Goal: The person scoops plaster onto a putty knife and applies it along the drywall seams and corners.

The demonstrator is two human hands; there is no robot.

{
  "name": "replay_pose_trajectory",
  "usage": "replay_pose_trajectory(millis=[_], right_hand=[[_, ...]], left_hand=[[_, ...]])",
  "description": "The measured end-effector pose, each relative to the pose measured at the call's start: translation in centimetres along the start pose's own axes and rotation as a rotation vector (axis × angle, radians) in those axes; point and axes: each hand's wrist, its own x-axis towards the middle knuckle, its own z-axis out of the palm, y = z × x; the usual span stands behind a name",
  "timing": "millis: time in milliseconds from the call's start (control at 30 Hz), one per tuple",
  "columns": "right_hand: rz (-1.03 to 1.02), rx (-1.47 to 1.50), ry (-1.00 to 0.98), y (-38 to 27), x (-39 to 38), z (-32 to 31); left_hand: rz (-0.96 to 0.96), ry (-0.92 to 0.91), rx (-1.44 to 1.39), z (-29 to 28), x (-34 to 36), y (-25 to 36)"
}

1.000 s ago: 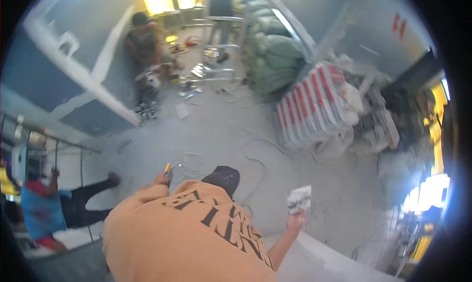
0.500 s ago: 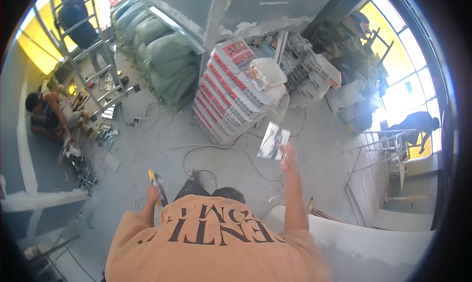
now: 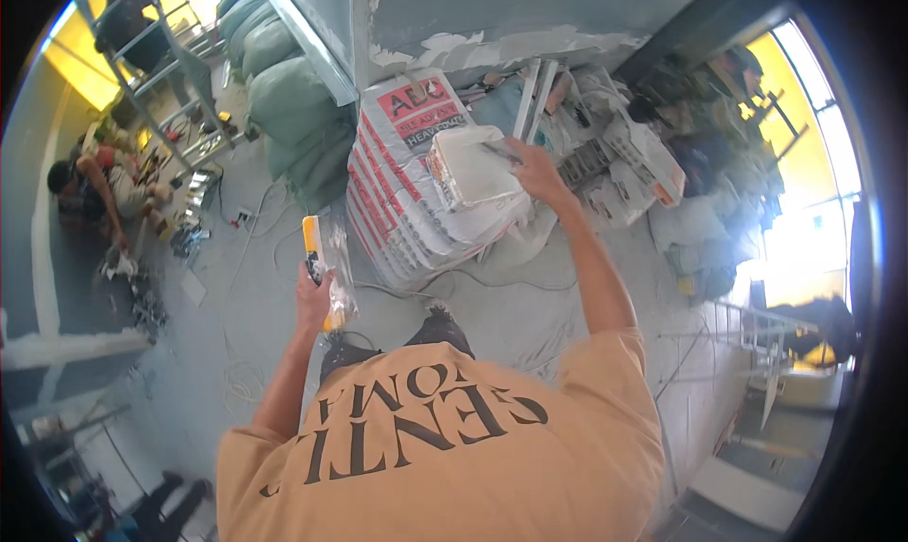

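Note:
My left hand [image 3: 314, 301] is closed round a wide smoothing blade [image 3: 340, 272] with a yellow and black back, held upright near my left knee. Out in front, my right arm reaches to a white square tub [image 3: 465, 184] standing on stacked bags. The fingers of my right hand [image 3: 537, 171] grip a putty knife [image 3: 497, 150], whose blade is at the tub's opening. What lies inside the tub looks white; its depth cannot be made out.
White and red bags [image 3: 392, 197] are stacked before the wall, with green sacks [image 3: 307, 116] on their left. Rubble and packaging [image 3: 615, 154] lie to the right. One person [image 3: 99, 187] crouches at far left near a metal ladder [image 3: 142, 83]. A cable [image 3: 515, 285] crosses the floor.
My right hand has gone forward with the putty knife, from over the floor to the tub. My left hand has risen and moved forward with its blade. I stand closer to the bags.

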Motion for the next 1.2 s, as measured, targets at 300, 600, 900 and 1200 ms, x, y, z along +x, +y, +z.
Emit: replay_pose_trajectory(millis=[300, 600, 900, 1200], right_hand=[[-0.357, -0.023, -0.363, 16.3, 4.9, 2.1], [-0.544, 0.031, -0.218, 21.8, 5.8, 3.7], [-0.601, -0.110, -0.351, 22.1, 5.5, 3.3], [-0.601, -0.030, -0.673, 22.6, 7.7, 3.2]], left_hand=[[0.365, 0.471, 0.499, 27.4, -2.2, 9.8], [0.274, 0.322, 0.592, 37.5, 0.1, 22.3], [0.277, 0.343, 0.607, 41.8, 2.7, 24.2], [0.268, 0.335, 0.639, 41.4, 3.4, 23.6]])
